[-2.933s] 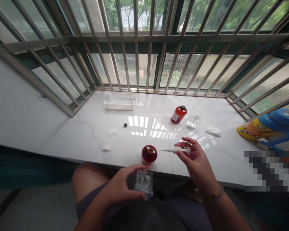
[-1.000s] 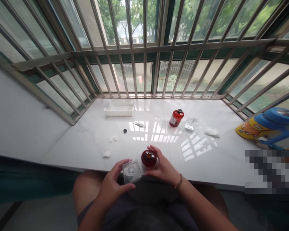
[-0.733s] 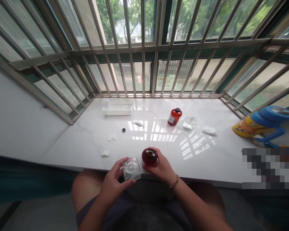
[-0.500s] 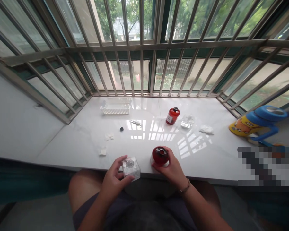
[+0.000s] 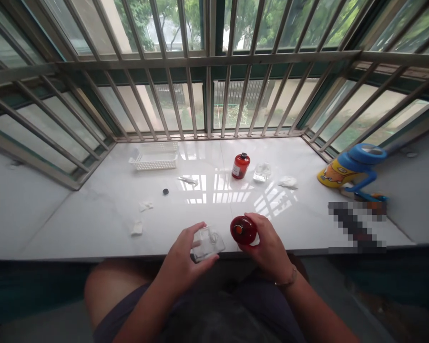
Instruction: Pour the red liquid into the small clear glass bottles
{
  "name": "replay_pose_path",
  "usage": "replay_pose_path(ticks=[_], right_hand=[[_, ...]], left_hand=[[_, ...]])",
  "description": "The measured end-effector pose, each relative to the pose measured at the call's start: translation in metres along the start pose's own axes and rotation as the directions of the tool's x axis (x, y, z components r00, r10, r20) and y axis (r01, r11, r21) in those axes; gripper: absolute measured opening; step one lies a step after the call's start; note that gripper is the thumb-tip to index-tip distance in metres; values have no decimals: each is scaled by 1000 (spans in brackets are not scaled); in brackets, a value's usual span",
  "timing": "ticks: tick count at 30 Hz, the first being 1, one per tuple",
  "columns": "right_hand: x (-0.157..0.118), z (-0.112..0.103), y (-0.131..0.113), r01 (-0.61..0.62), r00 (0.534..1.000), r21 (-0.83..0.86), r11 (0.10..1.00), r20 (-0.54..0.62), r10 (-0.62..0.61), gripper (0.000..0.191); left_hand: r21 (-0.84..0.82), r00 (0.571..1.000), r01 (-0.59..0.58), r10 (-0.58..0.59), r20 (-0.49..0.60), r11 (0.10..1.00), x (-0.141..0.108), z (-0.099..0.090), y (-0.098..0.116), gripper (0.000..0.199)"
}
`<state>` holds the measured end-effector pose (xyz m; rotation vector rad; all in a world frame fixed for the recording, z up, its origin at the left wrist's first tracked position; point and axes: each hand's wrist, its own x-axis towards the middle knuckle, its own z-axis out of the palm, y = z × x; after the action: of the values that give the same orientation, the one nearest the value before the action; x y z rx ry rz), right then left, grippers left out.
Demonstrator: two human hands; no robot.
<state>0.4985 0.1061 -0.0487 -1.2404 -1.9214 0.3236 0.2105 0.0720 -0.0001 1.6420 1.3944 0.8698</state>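
Between the thumb and fingers of my left hand (image 5: pixel 186 255) is a clear square glass bottle (image 5: pixel 207 244), held near the front edge of the counter. My right hand (image 5: pixel 266 247) grips a round red bottle (image 5: pixel 243 230), uncapped and tilted so its mouth faces left toward the glass one. The two bottles are close but apart. On the counter farther back lies a small black cap (image 5: pixel 165 191). A second red bottle (image 5: pixel 240 166), with a black cap and white label, stands behind, beside another clear glass bottle (image 5: pixel 261 173).
A white perforated basket (image 5: pixel 155 162) sits at the back left. Crumpled white tissue (image 5: pixel 288 182) lies right of centre, with small white scraps (image 5: pixel 137 228) at left. A blue and yellow flask (image 5: pixel 350 166) stands at far right. Metal window bars (image 5: pixel 207 100) edge the back.
The red bottle in my right hand has tipped to the left, toward the glass bottle. My left hand has tilted the glass bottle and brought it nearer. The camera view has shifted right.
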Motion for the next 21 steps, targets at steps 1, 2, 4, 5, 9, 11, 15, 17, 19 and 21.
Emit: replay_pose_path(ticks=[1,2,4,5,9,11,15,17,19,21], right_hand=[[1,-3,1,15,1000,-21,1000,-2,-15,78],[1,-6,1,26,1000,-41,999,-2,-26,77],[4,-11,1,46,999,-79,996,-1,-46,76],[5,-14,1,58,998,-97,994,-2,-59,75],[11,-22,0,129,991,-167,977,-3,-131,71],[14,-25,0,167,986,-205,964,5,-169,69],[18,-27,-2,226,973,-262,938,27,-227,64],[20,-27,-2,249,968,-272,929,42,-248,62],[21,-26,-3,266,964,-277,923,55,-261,61],[22,-26,-4,278,961,-282,918,68,-269,59]], left_hand=[[12,1000,-13,12,11,1000,2,2,3,71],[17,1000,-16,15,20,1000,3,4,6,71],[18,999,-15,14,37,1000,7,7,9,68],[16,999,-12,12,43,1000,9,8,10,68],[-6,998,22,-21,58,1000,15,14,8,72],[-30,996,53,-51,70,998,17,17,6,76],[-78,993,101,-96,65,992,17,22,6,79],[-82,994,100,-96,57,992,16,24,7,78],[-74,995,91,-88,53,993,14,25,7,77],[-69,996,82,-79,50,994,13,25,8,77]])
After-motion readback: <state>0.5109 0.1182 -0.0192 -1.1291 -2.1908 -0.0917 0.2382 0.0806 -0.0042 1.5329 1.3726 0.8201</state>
